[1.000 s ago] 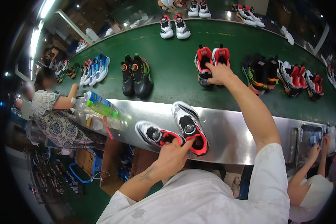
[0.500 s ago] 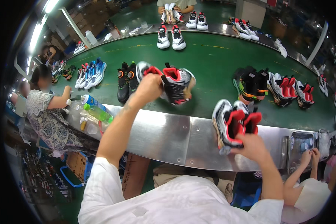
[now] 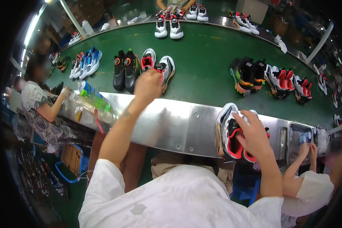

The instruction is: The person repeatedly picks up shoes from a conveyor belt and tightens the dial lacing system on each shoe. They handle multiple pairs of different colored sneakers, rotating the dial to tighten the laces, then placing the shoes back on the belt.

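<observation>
On the green belt, a pair of white, black and red sneakers [image 3: 168, 70] stands just right of a black pair with orange dials [image 3: 126, 72]. My left hand [image 3: 148, 85] is closed at the heel end of the sneakers, its fingers curled and partly hidden. A second pair of white and red sneakers [image 3: 227, 127] rests on the metal ledge [image 3: 167, 127], heels toward me. Over this pair my right hand [image 3: 252, 133] is spread, thumb and fingers apart, touching the upper near the opening. It covers much of the right shoe.
More shoes stand along the belt [image 3: 201, 72], including a blue and white pair [image 3: 91, 62] and several pairs at right. Bottles [image 3: 91, 97] lie on the ledge at left, and a metal tray [image 3: 292, 140] sits at right. Co-workers [image 3: 41, 98] are on both sides and opposite.
My left hand has set its sneakers down beside the black pair. The ledge pair has tilted down and settled, and my right hand has spread over it from its heel grip.
</observation>
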Demonstrator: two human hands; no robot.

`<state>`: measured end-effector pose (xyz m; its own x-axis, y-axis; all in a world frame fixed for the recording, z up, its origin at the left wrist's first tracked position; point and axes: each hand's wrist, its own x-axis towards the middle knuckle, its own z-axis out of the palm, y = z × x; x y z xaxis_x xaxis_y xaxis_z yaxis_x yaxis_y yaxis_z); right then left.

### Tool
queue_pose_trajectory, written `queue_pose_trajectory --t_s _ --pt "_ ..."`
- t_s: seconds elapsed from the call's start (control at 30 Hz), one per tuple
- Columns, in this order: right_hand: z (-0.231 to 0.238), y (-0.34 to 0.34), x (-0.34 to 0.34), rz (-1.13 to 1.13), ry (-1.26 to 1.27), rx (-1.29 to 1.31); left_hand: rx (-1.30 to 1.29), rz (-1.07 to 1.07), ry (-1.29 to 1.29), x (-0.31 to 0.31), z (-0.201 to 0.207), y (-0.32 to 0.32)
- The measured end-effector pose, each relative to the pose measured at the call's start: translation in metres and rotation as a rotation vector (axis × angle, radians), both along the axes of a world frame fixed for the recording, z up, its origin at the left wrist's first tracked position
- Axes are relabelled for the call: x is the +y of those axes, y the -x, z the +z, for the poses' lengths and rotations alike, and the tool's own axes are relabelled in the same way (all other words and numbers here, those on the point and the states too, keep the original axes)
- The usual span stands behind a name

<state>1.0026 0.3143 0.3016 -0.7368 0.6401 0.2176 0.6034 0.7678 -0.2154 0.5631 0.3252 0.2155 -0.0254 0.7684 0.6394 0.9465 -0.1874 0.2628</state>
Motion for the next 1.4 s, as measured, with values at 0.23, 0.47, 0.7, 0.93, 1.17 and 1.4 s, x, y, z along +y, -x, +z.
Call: queue_pose_trajectory --t_s 0.23,0.47,0.7,0.93,1.17,1.4 --pt "-0.021 0.06 -0.003 0.133 0.155 0.144 -0.569 -0.436 0.513 -0.121 -0.018 -0.193" --pt "-0.06 0.071 -0.018 0.294 0.212 -0.016 -0.916 -0.167 0.468 -0.133 -0.042 -0.214" --pt "-0.066 0.043 -0.04 0.175 0.145 0.298 -0.692 -0.026 0.439 -0.12 -0.013 -0.182" --pt "-0.107 0.021 -0.071 -0.473 0.649 0.336 -0.347 -0.646 0.468 -0.066 0.018 -0.221" --pt "-0.136 0.012 -0.078 -0.505 1.125 0.835 0.087 -0.612 0.502 -0.068 -0.009 -0.221" --pt "-0.114 0.02 -0.093 -0.263 0.894 0.466 0.099 -0.641 0.388 -0.094 -0.016 -0.209"
